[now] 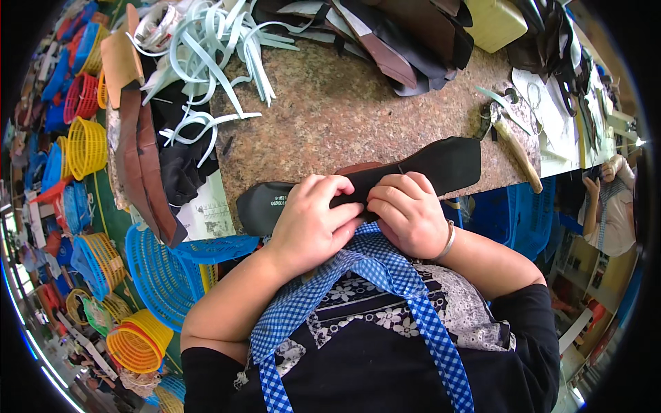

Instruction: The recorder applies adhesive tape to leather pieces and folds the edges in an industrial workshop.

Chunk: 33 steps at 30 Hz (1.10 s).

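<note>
One speckled tabletop [310,113]; one black panel [444,165] in the grip of two hands [310,213] [411,215].

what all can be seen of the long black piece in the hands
The long black piece looks like smooth leather, with a broad, angular right end and a blunter left end bearing pale print. The left hand and right hand partly hide its middle, gripping it with their fingers. Brown material, perhaps joined, shows just beyond. The piece slants up to the right along the near edge of the tabletop.
</note>
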### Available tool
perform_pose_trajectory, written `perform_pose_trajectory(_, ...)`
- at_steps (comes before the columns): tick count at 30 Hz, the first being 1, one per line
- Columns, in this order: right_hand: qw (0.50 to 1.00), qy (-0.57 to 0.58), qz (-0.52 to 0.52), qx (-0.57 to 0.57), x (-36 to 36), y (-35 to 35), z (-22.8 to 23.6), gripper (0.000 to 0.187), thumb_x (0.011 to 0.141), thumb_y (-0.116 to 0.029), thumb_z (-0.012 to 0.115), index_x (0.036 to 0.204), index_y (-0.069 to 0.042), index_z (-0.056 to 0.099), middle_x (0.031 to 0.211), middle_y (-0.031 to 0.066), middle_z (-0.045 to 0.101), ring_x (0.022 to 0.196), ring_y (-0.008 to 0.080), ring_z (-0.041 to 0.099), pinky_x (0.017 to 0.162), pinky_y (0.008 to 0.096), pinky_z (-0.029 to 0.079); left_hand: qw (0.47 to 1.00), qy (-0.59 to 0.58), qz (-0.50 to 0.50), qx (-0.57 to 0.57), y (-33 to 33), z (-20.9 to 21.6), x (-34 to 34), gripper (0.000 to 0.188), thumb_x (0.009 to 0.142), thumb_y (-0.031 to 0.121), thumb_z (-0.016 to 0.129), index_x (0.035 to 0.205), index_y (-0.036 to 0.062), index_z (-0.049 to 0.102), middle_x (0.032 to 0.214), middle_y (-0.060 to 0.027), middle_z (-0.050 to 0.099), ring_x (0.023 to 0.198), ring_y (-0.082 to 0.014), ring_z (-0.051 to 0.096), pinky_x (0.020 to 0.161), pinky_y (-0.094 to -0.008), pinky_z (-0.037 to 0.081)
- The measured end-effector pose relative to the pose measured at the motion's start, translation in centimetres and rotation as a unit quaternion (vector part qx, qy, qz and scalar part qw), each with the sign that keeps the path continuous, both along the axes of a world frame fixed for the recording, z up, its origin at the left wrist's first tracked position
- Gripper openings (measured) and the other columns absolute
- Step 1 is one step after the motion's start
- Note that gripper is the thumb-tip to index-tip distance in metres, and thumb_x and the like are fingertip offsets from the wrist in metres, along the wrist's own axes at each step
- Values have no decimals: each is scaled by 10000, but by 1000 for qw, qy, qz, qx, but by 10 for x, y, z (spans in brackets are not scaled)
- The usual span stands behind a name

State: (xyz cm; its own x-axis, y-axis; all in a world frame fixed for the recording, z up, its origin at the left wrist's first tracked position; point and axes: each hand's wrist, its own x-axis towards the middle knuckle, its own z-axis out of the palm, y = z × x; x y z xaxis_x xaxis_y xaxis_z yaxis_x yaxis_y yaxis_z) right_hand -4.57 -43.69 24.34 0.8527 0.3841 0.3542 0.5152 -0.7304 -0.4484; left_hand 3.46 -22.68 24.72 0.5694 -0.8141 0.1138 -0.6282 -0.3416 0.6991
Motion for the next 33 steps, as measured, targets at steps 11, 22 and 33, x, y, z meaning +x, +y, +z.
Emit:
perform_pose_trajectory(11, 955, 127, -133, 232, 9, 12, 45, 173, 800, 22, 739, 948, -4, 654, 926, 86, 663, 829, 191, 657, 783, 277, 513, 930, -240, 192, -203, 18, 20, -10, 500, 824, 152, 763, 1274, 60, 567, 1326, -158, 543, 1255, -308, 520, 1103, -527, 349)
perform_pose_trajectory(22, 925, 210, -74, 309, 72, 39, 28, 277, 819, -171, 813, 951, -50, 601, 785, 39, 630, 700, 129, 624, 596, 291, 499, 793, 156, 422, -411, 118, 65, 84, 431, 940, 0, 628, 1357, -19, 523, 1289, -107, 615, 1154, -197, 601, 1020, -345, 476)
perform_pose_trajectory(33, 898, -281, -326, -91, 261, -96, 32, 246, 840, -180, 673, 1054, -60, 646, 1074, 116, 635, 1047, 334, 595, 897, 419, 510, 787, -410, 455, 82, 124, 46, 128, 455, 833, 195, 754, 1228, 33, 596, 1302, -174, 549, 1235, -380, 504, 1051, -480, 397)
